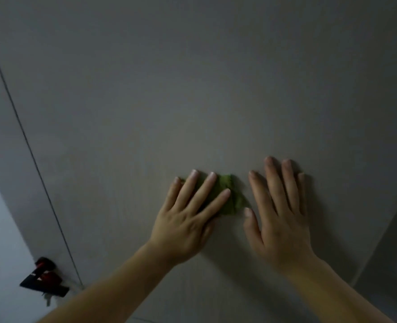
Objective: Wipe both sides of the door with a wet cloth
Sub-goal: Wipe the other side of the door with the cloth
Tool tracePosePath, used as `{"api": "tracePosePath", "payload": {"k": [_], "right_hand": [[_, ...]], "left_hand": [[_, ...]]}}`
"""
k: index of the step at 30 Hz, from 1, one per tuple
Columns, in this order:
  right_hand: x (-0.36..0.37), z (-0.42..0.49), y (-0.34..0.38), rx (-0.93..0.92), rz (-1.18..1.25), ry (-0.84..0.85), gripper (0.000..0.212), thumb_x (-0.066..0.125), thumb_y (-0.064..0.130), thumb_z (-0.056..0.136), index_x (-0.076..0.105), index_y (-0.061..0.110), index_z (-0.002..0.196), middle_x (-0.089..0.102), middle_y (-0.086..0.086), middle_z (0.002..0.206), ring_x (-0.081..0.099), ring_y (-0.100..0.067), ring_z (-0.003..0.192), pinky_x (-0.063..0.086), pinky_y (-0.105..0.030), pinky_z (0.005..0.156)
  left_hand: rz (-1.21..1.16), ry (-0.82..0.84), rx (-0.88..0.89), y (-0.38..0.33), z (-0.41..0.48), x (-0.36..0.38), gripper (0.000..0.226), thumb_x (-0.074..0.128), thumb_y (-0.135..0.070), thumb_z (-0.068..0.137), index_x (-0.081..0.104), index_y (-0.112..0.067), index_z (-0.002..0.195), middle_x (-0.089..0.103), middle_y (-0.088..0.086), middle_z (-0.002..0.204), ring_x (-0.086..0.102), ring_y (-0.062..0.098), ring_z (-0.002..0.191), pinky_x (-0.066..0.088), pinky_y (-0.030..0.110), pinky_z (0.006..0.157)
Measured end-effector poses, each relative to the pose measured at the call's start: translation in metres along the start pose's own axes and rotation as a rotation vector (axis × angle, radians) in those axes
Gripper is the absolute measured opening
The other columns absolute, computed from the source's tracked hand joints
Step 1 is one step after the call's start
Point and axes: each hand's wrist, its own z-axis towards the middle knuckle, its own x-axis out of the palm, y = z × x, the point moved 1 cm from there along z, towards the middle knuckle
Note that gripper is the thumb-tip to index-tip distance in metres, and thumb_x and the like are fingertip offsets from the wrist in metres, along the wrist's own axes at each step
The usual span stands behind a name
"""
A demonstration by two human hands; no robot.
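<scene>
A plain grey door (pixel 193 89) fills most of the view in dim light. My left hand (pixel 188 213) lies flat against it with fingers spread, pressing a green cloth (pixel 231 197) onto the surface; most of the cloth is hidden under the fingers. My right hand (pixel 279 213) rests flat on the door just right of the cloth, fingers apart, holding nothing. Its thumb tip lies close to the cloth's edge.
The door's left edge shows as a dark seam (pixel 30 148) against the frame. A black and red object (pixel 45 278) hangs at the lower left beside a pale wall. A darker wall or frame (pixel 393 241) rises at the right.
</scene>
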Motion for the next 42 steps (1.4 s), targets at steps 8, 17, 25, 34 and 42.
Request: {"api": "tracePosePath", "payload": {"k": [8,17,25,34,42], "right_hand": [[0.016,0.011,0.032,-0.094,-0.004,0.066,0.064,0.045,0.029,0.096,0.032,0.007,0.156,0.025,-0.014,0.166,0.014,-0.038,0.157,0.007,-0.055,0.126],[0.032,0.023,0.069,-0.109,-0.027,0.109,0.063,0.046,0.028,0.095,0.039,0.003,0.152,0.025,-0.018,0.166,0.014,-0.04,0.156,0.007,-0.055,0.127],[0.052,0.031,0.113,-0.2,0.036,0.191,0.065,0.046,0.025,0.094,0.036,0.004,0.154,0.022,-0.016,0.168,0.02,-0.041,0.155,0.01,-0.056,0.126],[0.078,0.058,0.177,-0.254,0.119,0.21,0.061,0.047,0.024,0.094,0.041,0.004,0.152,0.029,-0.018,0.165,0.022,-0.04,0.154,0.014,-0.056,0.126],[0.098,0.096,0.215,-0.295,0.076,0.214,0.062,0.047,0.026,0.095,0.042,0.004,0.153,0.028,-0.018,0.166,0.021,-0.038,0.155,0.017,-0.057,0.125]], "left_hand": [[-0.072,-0.078,-0.155,0.063,0.001,-0.008,0.063,0.031,-0.047,0.108,0.01,-0.03,0.164,-0.003,0.005,0.173,-0.007,0.04,0.158,-0.002,0.057,0.126],[-0.008,-0.081,-0.253,0.126,-0.025,-0.017,0.064,0.032,-0.048,0.108,0.008,-0.029,0.164,-0.004,0.007,0.172,-0.002,0.04,0.158,0.001,0.055,0.127],[0.018,-0.035,-0.185,0.142,-0.072,-0.012,0.067,0.03,-0.051,0.107,0.003,-0.029,0.164,0.002,0.005,0.17,-0.003,0.036,0.158,0.0,0.052,0.128],[-0.06,0.053,-0.237,0.188,-0.121,-0.01,0.068,0.026,-0.055,0.107,0.003,-0.027,0.165,-0.009,0.01,0.172,-0.004,0.042,0.157,0.0,0.056,0.127],[-0.085,-0.097,-0.471,0.258,-0.114,-0.022,0.069,0.026,-0.055,0.107,-0.001,-0.027,0.164,-0.016,0.008,0.171,-0.009,0.041,0.157,-0.002,0.057,0.127]]}}
